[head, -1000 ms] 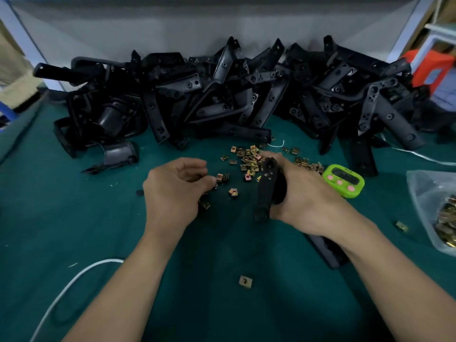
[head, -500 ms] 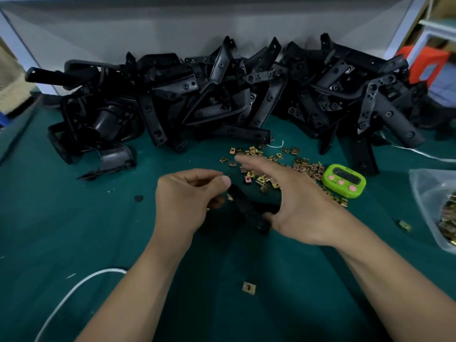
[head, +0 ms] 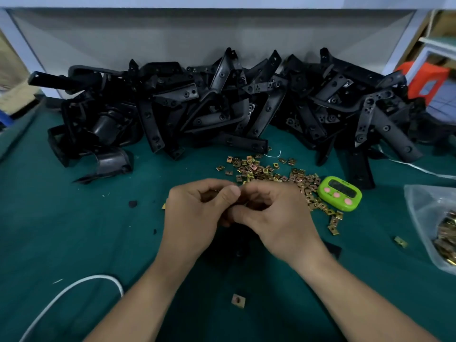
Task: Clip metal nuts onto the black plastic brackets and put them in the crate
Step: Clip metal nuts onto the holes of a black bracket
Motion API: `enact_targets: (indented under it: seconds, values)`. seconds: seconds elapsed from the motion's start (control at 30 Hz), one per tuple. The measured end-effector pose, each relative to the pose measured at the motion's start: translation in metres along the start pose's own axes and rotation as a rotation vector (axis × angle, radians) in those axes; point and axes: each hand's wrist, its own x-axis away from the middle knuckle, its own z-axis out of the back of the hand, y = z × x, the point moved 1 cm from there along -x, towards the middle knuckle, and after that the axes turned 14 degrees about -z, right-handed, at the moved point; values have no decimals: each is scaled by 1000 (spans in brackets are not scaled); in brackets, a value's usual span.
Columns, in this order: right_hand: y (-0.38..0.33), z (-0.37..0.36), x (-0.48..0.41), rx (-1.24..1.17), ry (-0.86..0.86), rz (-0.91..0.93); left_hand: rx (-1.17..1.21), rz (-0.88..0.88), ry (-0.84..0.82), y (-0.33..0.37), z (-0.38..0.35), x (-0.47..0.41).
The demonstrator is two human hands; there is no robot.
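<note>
Currently, both hands meet above the centre of the green worktop point(head: 74, 243). The left hand point(head: 195, 218) and the right hand point(head: 278, 218) have curled fingers, and their thumbs and fingertips are pressed together at one point. What they pinch there is hidden by the fingers and cannot be told.

A dark bracket point(head: 237, 248) lies directly under the hands, with one end showing past the right wrist. Whether either hand grips it cannot be told.

The pile of black brackets point(head: 222, 107) runs along the far edge of the worktop, against the grey back panel. The loose metal nuts point(head: 259, 169) are scattered between that pile and the hands, and the scatter trails toward the right. A green timer point(head: 340, 193) with pink buttons sits just beside the right end of the scatter.

A single nut point(head: 238, 300) lies apart near the near edge, between the forearms. Another stray nut point(head: 400, 241) lies near the clear plastic bag point(head: 424, 213) at the right edge; the bag holds more nuts. A white cable point(head: 74, 287) curves across the near left corner.
</note>
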Motion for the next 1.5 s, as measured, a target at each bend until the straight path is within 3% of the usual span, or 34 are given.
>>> enact_targets:
  seconds: [0.13, 0.3, 0.5, 0.63, 0.77, 0.97, 1.1, 1.27, 1.5]
  values:
    - [2, 8, -4, -77, 68, -28, 187, 77, -73, 3, 1, 1]
    - [4, 8, -3, -199, 1, -166, 165, 103, -4, 6, -1, 1]
    - [4, 12, -6, -142, 49, -206, -275, -134, -10, 10, -8, 10]
    - [2, 14, -6, 19, 77, -169, -342, -146, 36, 10, -7, 11]
    - [1, 15, -5, 38, 53, -169, -254, -56, 62, 7, -4, 8]
    - [2, 14, -6, -66, -8, -281, 65, 142, 149, 2, -2, 5]
    - [4, 13, -6, -175, -18, -266, 106, 120, 154, 3, -2, 4]
    - [5, 14, -6, -234, 5, -215, 137, 81, -32, 7, 5, 2]
    - [2, 26, -9, -230, -187, -292, 264, 262, -213, 4, 13, -1]
